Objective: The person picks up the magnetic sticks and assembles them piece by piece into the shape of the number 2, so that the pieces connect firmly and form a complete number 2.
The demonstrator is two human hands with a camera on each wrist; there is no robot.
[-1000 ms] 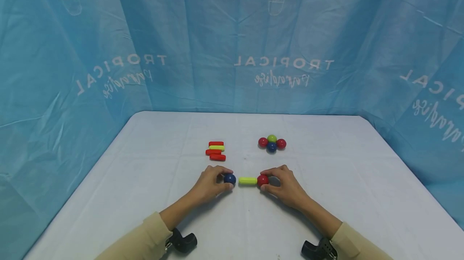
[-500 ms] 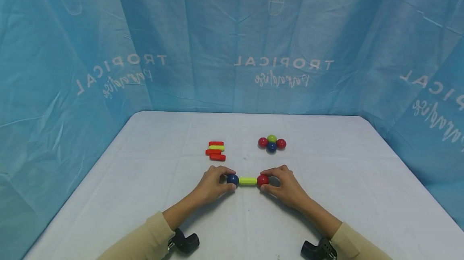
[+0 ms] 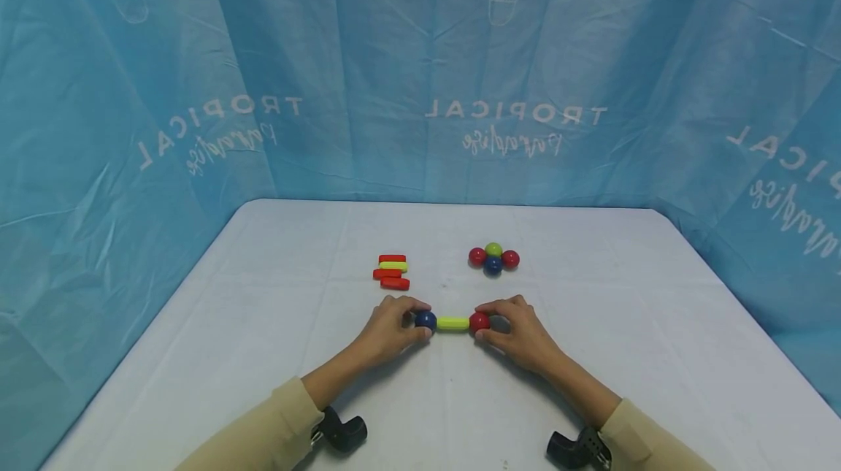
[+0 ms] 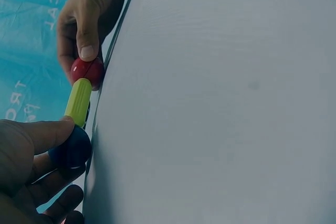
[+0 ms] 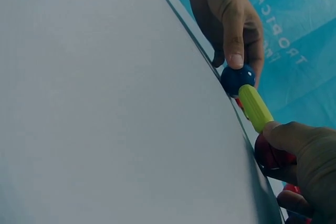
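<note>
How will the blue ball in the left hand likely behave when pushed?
The blue ball would probably roll, being round. Its glossy highlight suggests some slipperiness. The yellow rod touching it might restrain it.

In front of us, a white-covered table [image 3: 217, 339] and blue curtains [image 3: 381, 33] with mirrored pale lettering [image 3: 519, 112] and potted-plant drawings [image 3: 502, 9].

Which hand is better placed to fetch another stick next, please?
Probably the left hand: the loose sticks lie just beyond it, while the right hand is farther. It must first release the blue ball.
</note>
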